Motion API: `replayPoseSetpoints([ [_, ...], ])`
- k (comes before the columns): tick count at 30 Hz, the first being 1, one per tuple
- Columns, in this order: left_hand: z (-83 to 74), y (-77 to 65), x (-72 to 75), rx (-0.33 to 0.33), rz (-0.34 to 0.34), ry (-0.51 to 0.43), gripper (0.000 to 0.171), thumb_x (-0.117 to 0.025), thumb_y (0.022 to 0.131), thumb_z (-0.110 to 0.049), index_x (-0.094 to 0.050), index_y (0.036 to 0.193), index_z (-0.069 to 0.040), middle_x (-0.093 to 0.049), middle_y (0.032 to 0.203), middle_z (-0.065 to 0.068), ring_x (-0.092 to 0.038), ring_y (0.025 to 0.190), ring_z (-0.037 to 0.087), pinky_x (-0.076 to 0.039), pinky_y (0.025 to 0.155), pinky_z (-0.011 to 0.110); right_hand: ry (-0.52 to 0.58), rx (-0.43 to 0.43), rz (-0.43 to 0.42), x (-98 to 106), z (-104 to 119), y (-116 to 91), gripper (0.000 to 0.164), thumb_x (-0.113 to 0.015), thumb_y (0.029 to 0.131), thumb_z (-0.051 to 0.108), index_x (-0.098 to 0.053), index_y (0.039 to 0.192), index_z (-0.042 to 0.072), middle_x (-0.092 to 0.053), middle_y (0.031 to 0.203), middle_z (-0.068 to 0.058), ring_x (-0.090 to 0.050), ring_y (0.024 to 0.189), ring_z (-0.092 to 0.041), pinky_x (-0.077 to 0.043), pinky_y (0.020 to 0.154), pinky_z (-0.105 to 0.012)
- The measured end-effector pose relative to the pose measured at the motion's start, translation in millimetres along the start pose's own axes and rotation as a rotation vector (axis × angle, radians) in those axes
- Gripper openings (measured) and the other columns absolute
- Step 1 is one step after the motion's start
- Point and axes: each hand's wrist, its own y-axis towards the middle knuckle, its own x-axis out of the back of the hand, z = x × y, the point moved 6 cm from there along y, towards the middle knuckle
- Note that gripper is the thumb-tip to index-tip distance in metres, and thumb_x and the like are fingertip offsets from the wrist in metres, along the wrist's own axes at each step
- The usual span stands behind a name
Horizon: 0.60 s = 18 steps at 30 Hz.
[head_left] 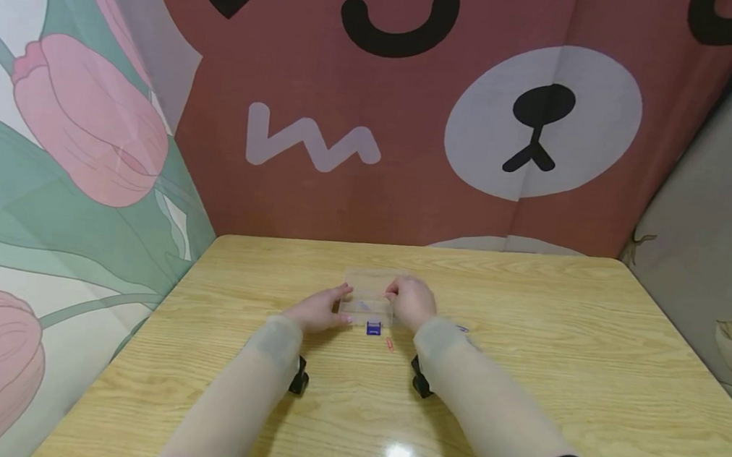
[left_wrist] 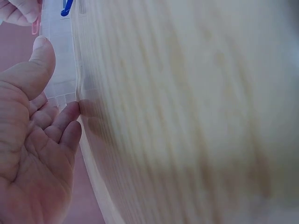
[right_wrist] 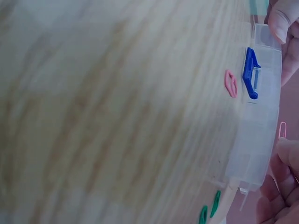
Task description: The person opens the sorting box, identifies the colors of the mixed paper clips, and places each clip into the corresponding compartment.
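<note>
A clear plastic compartment box point(head_left: 358, 316) sits on the table with its lid point(head_left: 371, 280) raised at the back. A blue latch point(right_wrist: 249, 74) is on the side nearest the person. My left hand point(head_left: 322, 310) holds the box's left end, thumb at the upper edge and fingertips low by the table. Over the right part of the box, my right hand point(head_left: 413, 304) pinches a pink paper clip point(right_wrist: 282, 129) between thumb and fingertips. Another pink paper clip point(right_wrist: 231, 84) lies on the table in front of the latch.
Two green clips point(right_wrist: 215, 204) lie on the table past the box's right end in the right wrist view. A small bluish clip point(head_left: 463, 329) shows beside the right wrist in the head view. Behind the wooden table point(head_left: 271, 264) hangs a printed cloth point(head_left: 316, 202).
</note>
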Motion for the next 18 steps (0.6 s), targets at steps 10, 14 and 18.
replayPoseSetpoints([
  [10,-0.8,0.4,1.3,-0.018,-0.006,0.002,0.068,-0.064,0.093,-0.033,-0.033,0.151,-0.017,-0.022,0.158,0.004,-0.021,0.144,0.026,-0.018,0.117,0.043,-0.024,-0.016,0.020,-1.3,1.0,-3.6,0.011,-0.067,0.092,0.019,-0.073,0.086,0.011,-0.061,0.089,-0.002,-0.056,0.083,-0.020,-0.048,0.076,-0.039],
  [14,-1.3,-0.1,1.3,-0.013,-0.004,-0.001,0.068,-0.064,0.093,-0.033,-0.033,0.151,-0.017,-0.022,0.158,0.003,-0.021,0.144,0.025,-0.017,0.117,0.043,-0.036,-0.018,0.023,-2.4,0.1,-3.5,0.011,-0.067,0.092,0.020,-0.074,0.087,0.012,-0.061,0.089,-0.001,-0.056,0.083,-0.020,-0.048,0.076,-0.040],
  [18,-1.1,0.0,0.6,-0.009,-0.001,-0.001,0.068,-0.064,0.093,-0.033,-0.033,0.151,-0.017,-0.022,0.158,0.003,-0.021,0.144,0.025,-0.018,0.116,0.043,-0.041,-0.013,0.027,-2.6,-0.6,-4.2,0.012,-0.067,0.092,0.020,-0.076,0.092,0.012,-0.062,0.090,-0.001,-0.057,0.086,-0.020,-0.049,0.079,-0.040],
])
